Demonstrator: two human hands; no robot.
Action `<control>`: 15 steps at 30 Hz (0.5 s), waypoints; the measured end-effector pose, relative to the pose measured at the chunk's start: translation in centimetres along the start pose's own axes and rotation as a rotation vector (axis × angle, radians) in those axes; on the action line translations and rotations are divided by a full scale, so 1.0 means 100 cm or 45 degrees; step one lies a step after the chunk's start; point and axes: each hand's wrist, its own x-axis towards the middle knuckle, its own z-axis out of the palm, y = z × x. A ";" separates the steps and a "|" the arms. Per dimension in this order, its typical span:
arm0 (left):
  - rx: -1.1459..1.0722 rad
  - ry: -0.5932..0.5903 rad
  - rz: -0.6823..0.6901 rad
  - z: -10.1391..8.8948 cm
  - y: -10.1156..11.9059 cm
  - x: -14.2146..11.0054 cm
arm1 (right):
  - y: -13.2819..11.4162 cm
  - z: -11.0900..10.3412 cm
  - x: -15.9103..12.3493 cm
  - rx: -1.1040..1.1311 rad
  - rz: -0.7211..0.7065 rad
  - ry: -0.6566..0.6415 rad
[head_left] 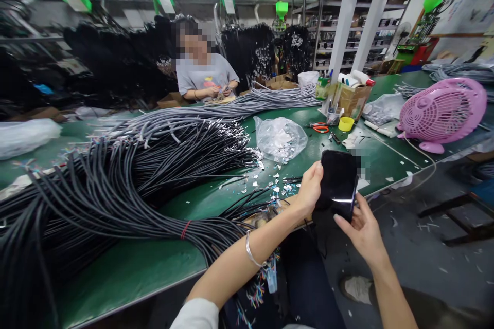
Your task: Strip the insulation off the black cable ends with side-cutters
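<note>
Basically, a dark phone [335, 182] is held between both hands, out in front of the body, its long axis pointing roughly away from the person with a slight lean. Its left edge is gripped by the left hand [312, 190], closed on it; the lower right corner is met by the right hand [360, 226], fingers half-curled, thumb by the bottom edge; whether it bears weight cannot be told. Both hands are about equally near. The phone is seen across the near edge of the table [193, 203]; its height above cannot be judged. Leftward, room is taken up by black cables [135, 205]; rightward, open space is left over the floor [409, 231].
</note>
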 end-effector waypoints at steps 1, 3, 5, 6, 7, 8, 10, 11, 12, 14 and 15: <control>-0.005 0.006 0.003 -0.001 -0.001 0.000 | 0.001 0.000 -0.003 0.018 0.023 -0.055; -0.014 0.018 0.010 -0.001 -0.002 0.001 | 0.004 0.001 -0.008 0.064 0.069 -0.148; -0.021 0.023 0.016 -0.001 -0.004 0.001 | 0.007 0.001 -0.011 0.102 0.088 -0.184; -0.023 0.020 0.017 -0.001 -0.004 0.001 | 0.008 0.001 -0.012 0.113 0.082 -0.191; -0.025 0.015 0.018 -0.001 -0.004 0.001 | 0.008 0.002 -0.012 0.118 0.068 -0.196; -0.025 0.008 0.020 0.000 -0.004 0.001 | 0.008 0.002 -0.011 0.116 0.049 -0.196; -0.025 -0.008 0.028 0.001 -0.003 0.000 | 0.007 0.003 -0.010 0.098 0.009 -0.172; -0.025 -0.014 0.034 0.002 -0.002 0.000 | 0.007 0.004 -0.009 0.088 -0.006 -0.150; -0.027 -0.017 0.041 0.002 -0.002 -0.001 | 0.006 0.004 -0.008 0.079 -0.015 -0.125; -0.031 -0.017 0.053 0.003 0.000 -0.001 | 0.007 0.004 -0.007 0.066 -0.022 -0.067; -0.035 -0.015 0.057 0.003 0.001 -0.001 | 0.007 0.004 -0.007 0.060 -0.023 -0.033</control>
